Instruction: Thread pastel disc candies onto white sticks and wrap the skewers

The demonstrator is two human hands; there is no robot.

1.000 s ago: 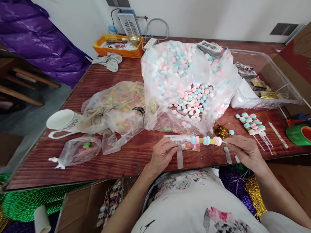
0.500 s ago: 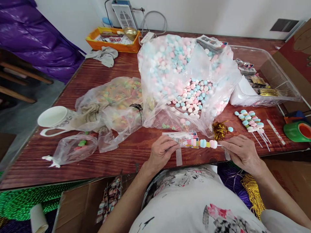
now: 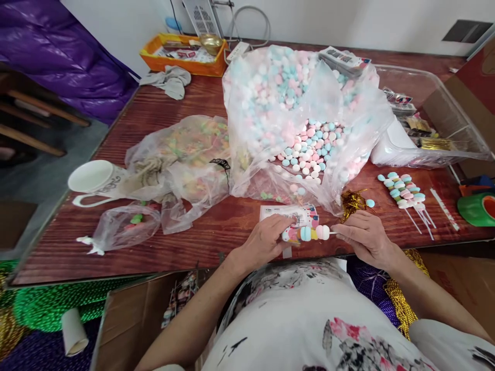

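Note:
My right hand [image 3: 365, 238] pinches the white stick of a candy skewer [image 3: 309, 233] threaded with pink, blue and yellow sweets. My left hand [image 3: 266, 239] pinches the mouth of a small printed clear wrapper bag [image 3: 288, 212], and the skewer's tip is inside it. Both hands work at the near edge of the brown wooden table [image 3: 201, 234]. Just behind them lies a big open plastic bag of pink, blue and white candies [image 3: 305, 123]. A gold twist-tie bundle [image 3: 351, 201] and one loose blue candy [image 3: 370, 203] lie next to my right hand.
Several finished skewers [image 3: 404, 191] lie at the right, beside a green tape roll [image 3: 479, 208] and a clear tray [image 3: 429, 123]. Left are a bag of mixed candies [image 3: 185, 154], a small bag [image 3: 126, 226], a white mug [image 3: 95, 180], a grey cloth [image 3: 168, 81] and an orange tray [image 3: 181, 54].
My right hand has pushed the skewer leftward, so most of its candies now sit inside the wrapper held by my left hand. The view has shifted slightly.

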